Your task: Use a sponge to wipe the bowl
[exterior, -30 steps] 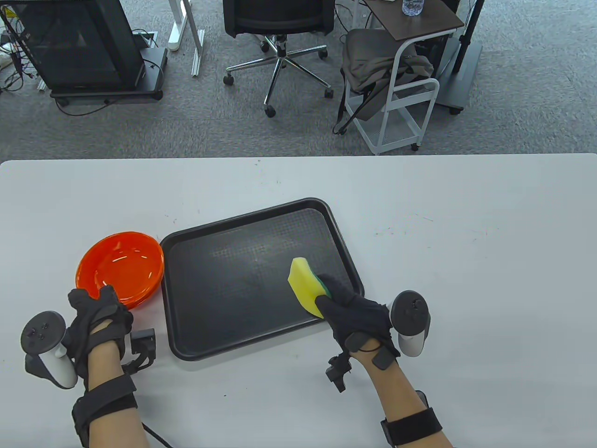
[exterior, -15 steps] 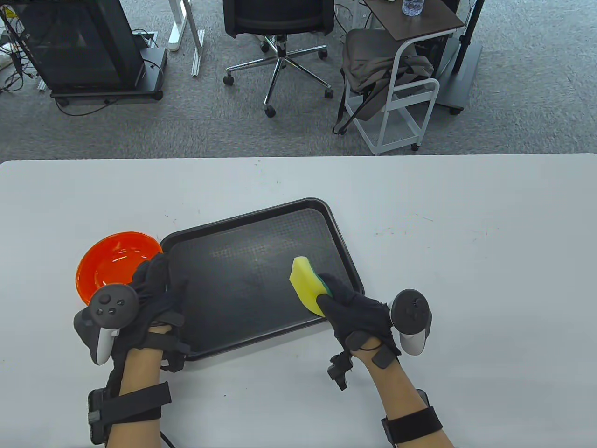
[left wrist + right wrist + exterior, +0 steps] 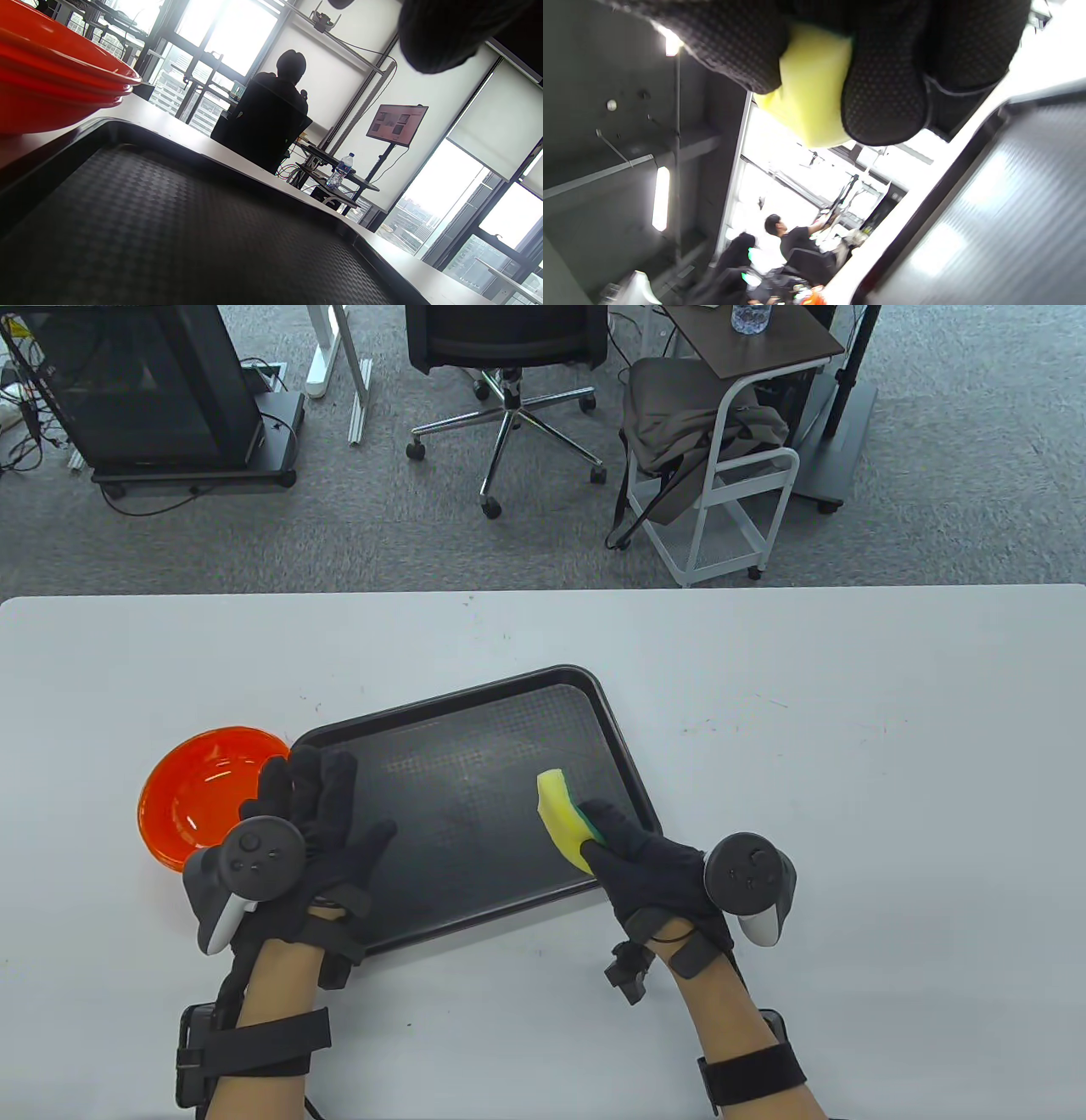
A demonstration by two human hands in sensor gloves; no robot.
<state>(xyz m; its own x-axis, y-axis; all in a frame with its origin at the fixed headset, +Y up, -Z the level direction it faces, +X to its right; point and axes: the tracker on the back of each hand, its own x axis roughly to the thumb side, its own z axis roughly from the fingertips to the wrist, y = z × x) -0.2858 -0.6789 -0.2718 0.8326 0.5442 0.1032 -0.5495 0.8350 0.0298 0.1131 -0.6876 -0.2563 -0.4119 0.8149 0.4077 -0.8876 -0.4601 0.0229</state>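
Observation:
The orange bowl [image 3: 199, 793] sits on the white table just left of the black tray [image 3: 475, 729]; its side also shows in the left wrist view [image 3: 51, 84]. My left hand [image 3: 339, 806] is open with fingers spread over the tray's left part, beside the bowl and holding nothing. My right hand [image 3: 598, 836] grips a yellow sponge with a green back [image 3: 560, 810] on edge over the tray's right part. In the right wrist view my fingers [image 3: 882, 97] wrap the sponge [image 3: 814, 93].
The tray's raised rim [image 3: 237, 169] runs between my left hand and the bowl. White table [image 3: 848, 746] stretches to the right and behind the tray. An office chair [image 3: 509, 356] and a cart [image 3: 730, 483] stand on the floor beyond the far edge.
My left hand has left the bowl's near rim and moved right over the tray's left part, fingers now spread. The right hand with the sponge has hardly moved.

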